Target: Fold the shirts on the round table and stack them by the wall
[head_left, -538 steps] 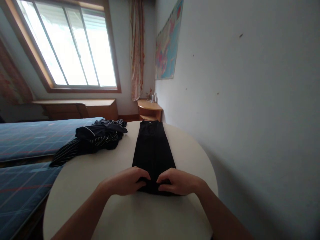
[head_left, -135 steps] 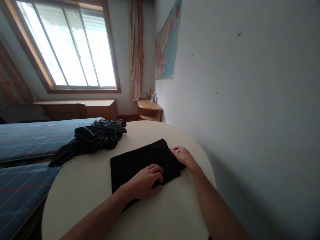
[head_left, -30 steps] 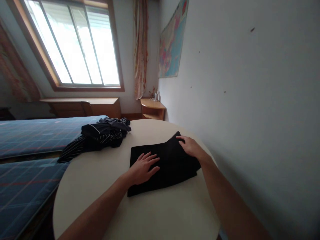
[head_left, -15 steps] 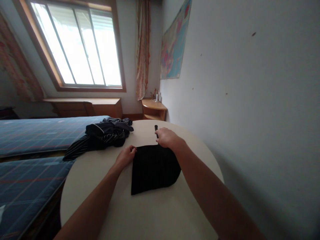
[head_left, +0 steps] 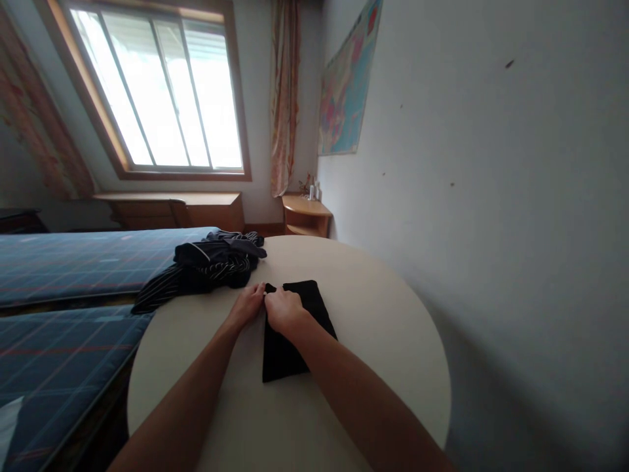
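A folded black cloth, seemingly a garment, lies on the round cream table in front of me. My left hand is closed on its far left corner. Right beside it, my right hand has its fingers curled around the far edge, with a bit of black showing between the two hands. My right hand and forearm cover part of the cloth's middle. What kind of garment it is, I cannot tell.
A heap of dark striped clothes rests across the table's left edge and the blue plaid mattress. A wall runs along the right. Behind stand a wooden desk and a corner shelf.
My right hand has moved left to beside my left hand, carrying the cloth's right side over. The cloth now looks narrower. My left hand stays at its corner, and the view has shifted slightly.
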`<state>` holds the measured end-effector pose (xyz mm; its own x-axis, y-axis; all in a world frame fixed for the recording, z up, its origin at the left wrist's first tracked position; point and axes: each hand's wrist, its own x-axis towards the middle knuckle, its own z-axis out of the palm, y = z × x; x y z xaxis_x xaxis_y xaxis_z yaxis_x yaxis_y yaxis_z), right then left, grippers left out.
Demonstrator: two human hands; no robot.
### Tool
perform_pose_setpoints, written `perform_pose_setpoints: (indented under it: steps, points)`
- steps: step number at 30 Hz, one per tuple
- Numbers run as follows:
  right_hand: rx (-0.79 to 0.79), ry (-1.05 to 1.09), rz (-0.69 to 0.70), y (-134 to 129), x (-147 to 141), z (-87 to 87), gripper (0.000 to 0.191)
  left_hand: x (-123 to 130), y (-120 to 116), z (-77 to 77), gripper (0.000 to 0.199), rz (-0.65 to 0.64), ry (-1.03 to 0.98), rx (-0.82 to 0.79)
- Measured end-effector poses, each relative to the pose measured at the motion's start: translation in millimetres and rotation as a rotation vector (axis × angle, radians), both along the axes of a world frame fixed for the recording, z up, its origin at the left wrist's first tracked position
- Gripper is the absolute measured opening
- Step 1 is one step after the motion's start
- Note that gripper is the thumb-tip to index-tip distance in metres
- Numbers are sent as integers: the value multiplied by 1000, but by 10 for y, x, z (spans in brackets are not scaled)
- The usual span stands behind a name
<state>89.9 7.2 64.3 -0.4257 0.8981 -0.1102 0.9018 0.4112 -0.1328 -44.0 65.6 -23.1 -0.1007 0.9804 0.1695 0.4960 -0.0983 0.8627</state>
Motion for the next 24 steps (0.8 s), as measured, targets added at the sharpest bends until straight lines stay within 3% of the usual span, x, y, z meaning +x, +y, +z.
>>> perform_pose_setpoints:
  steps: [7,13,19,22,24]
  points:
    - [66,226,-27,32,94,-313,41,-5,33,-49,35,-6,13,25]
    - [70,437,112,-77,454,-323,36,-3,36,-129,43,-30,15,-16]
    - [79,325,250,-421,671,-612,73,28,32,-167,36,31,112,13]
    - [113,301,273,-521,695,-760,81,96,-19,-129,33,63,188,100]
    - [127,302,278,-542,705,-787,82,167,-61,-116,32,16,278,209]
